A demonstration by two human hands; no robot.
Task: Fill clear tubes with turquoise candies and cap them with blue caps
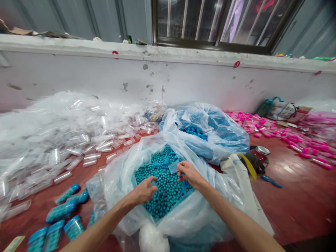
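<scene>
In the middle of the head view, an open clear plastic bag is full of small teal beads. My right hand is over the beads, its fingers closed on a small clear plastic tube that lies tilted. Opposite it, above the left part of the beads, is my left hand; its thumb and index finger are apart and nothing shows between them. Some blue plastic pieces lie among the beads. At the lower left are several bead-filled tubes with blue caps.
Empty clear tubes are heaped along the left. Behind the bead bag stands a bag of blue pieces. Pink-capped tubes spread over the red table at right, near a jar with a metal lid. A wall borders the back.
</scene>
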